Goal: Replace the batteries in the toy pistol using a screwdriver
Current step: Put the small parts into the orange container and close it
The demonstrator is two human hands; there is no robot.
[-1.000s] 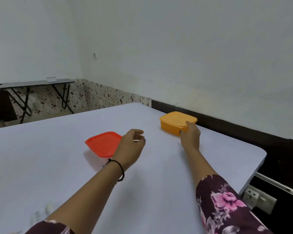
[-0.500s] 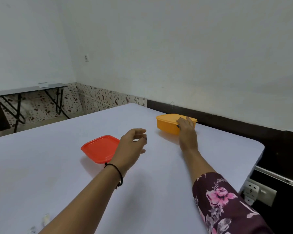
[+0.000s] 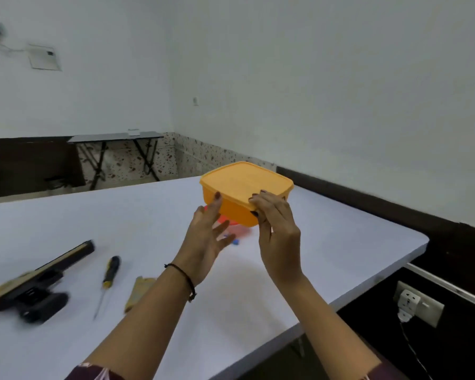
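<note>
We see the right hand (image 3: 277, 226) clamped on the near right corner of a lidded orange box (image 3: 244, 187). Its fingers curl over the lid's edge and its thumb presses the wall below. The box is held up off the white table (image 3: 121, 215), roughly level. The left hand (image 3: 209, 234) is spread open beside it, with the thumb tip touching the box's left wall and the other fingers straight and fanned out under it. A thin black band (image 3: 184, 278) circles the left wrist.

Below the box we make out part of a red lid (image 3: 225, 220), mostly hidden by the box and the left hand. A small blue thing (image 3: 235, 242) lies just beside it; we cannot tell what it is.

The toy pistol (image 3: 39, 283) lies on the table at the near left, well apart from both hands. It is black, blurred, and its barrel points far and right. Just to its right lies the screwdriver (image 3: 109, 278), with its black and yellow handle toward the far side and its shaft toward us. Next to that lies a yellowish packet (image 3: 137, 292), too blurred to read.

A folding table (image 3: 115, 138) stands by the far wall. A wall socket (image 3: 412, 303) with a plug in it sits low on the right.
</note>
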